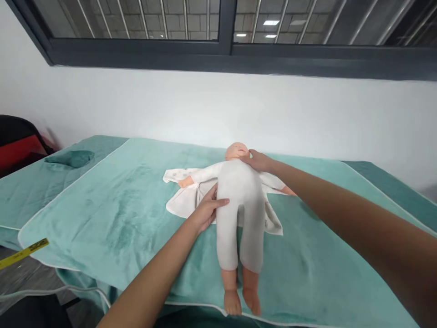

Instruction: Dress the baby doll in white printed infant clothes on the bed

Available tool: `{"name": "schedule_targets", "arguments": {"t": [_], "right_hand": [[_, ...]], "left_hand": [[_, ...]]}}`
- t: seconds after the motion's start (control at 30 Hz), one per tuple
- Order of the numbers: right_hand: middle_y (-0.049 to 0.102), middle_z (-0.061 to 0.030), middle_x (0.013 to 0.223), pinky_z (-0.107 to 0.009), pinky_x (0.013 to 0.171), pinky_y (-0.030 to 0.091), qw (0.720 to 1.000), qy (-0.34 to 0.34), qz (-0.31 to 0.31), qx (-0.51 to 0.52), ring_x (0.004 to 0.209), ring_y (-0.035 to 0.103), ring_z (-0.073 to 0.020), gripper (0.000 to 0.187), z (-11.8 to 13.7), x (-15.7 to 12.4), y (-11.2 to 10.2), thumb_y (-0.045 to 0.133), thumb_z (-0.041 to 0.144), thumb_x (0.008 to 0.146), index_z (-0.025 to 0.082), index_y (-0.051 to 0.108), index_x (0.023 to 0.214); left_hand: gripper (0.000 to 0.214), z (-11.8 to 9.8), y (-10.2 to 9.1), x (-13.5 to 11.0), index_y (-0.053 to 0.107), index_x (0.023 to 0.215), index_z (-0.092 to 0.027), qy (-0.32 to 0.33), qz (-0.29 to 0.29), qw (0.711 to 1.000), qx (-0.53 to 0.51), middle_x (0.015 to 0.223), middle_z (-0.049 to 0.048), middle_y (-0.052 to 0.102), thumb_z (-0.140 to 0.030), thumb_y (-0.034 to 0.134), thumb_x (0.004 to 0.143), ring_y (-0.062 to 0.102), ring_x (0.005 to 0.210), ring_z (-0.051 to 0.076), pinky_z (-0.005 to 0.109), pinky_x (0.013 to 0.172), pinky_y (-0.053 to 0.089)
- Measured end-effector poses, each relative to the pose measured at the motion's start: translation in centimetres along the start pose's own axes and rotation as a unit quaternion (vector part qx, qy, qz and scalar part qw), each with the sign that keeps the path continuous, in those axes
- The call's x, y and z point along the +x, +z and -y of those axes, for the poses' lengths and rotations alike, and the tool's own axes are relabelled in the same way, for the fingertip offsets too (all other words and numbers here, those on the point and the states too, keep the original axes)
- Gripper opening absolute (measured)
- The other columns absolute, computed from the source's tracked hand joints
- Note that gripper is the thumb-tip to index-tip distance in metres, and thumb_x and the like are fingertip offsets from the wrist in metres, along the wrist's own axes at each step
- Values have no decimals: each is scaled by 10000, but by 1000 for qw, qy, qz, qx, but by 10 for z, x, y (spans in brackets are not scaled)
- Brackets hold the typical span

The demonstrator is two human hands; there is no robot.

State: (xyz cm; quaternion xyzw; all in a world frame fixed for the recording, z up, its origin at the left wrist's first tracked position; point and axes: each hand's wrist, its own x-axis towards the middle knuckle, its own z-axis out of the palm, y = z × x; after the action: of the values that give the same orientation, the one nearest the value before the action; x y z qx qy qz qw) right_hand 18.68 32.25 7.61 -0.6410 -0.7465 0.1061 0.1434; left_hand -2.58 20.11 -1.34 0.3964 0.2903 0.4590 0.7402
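A baby doll (241,182) with a white cloth body lies on its back, its head toward the wall and its bare feet toward me. Under its torso and arms a small white garment (180,205) is spread out, with a printed lining at one sleeve. My left hand (206,212) holds the doll at the hip, thumb on top and fingers partly hidden at its side. At the doll's neck and shoulder, my right hand (258,161) grips with some fingers out of sight behind it.
The doll rests on a light green plush blanket (102,218) with white piping, over a darker green cover (20,196). Behind are a white wall (170,105) and a dark window frame (136,54). A black and red bag (20,143) and a yellow strip (23,254) are at left.
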Motion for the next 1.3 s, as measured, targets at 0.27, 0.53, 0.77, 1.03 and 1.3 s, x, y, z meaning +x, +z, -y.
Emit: {"name": "schedule_targets", "arguments": {"t": [0.27, 0.53, 0.77, 1.03, 1.3], "right_hand": [[674, -156, 1121, -413, 854, 437, 977, -142, -57, -147, 1043, 607, -303, 359, 37, 0, 14, 356, 365, 985, 189, 561, 1221], [700, -104, 1047, -363, 765, 463, 947, -280, 115, -109, 965, 635, -289, 255, 112, 25, 89, 616, 436, 860, 224, 669, 991], [715, -41, 1074, -344, 768, 469, 955, -275, 92, -58, 949, 652, -257, 274, 108, 26, 95, 544, 452, 896, 284, 641, 1090], [710, -21, 1127, -365, 906, 479, 960, -238, 39, 142, 1039, 645, -249, 351, 90, 20, 79, 588, 479, 857, 258, 643, 1124], [706, -13, 1160, -366, 924, 475, 947, -258, 81, 172, 1063, 642, -255, 371, 92, 20, 85, 631, 524, 821, 274, 690, 1089]], "left_hand": [[319, 6, -25, 39, 692, 892, -176, 58, -179, 906, 379, 845, 71, 710, -408, 473, 895, 644, 807, 215, 352, 762, 513], [260, 19, -35, 57, 610, 1028, -147, 79, -246, 816, 517, 1011, 173, 692, -243, 405, 900, 638, 912, 281, 418, 835, 466], [311, 27, -32, 55, 582, 1113, -175, 72, -221, 760, 607, 1097, 175, 668, -244, 327, 951, 639, 977, 289, 415, 857, 465], [421, 9, -30, 50, 495, 1260, -128, 82, -250, 695, 669, 1297, 220, 520, -70, 407, 852, 508, 1195, 326, 453, 939, 436], [271, -27, -95, 49, 586, 1085, -141, 65, -367, 703, 606, 1191, 188, 574, -261, 538, 846, 535, 1126, 331, 441, 920, 409]]}}
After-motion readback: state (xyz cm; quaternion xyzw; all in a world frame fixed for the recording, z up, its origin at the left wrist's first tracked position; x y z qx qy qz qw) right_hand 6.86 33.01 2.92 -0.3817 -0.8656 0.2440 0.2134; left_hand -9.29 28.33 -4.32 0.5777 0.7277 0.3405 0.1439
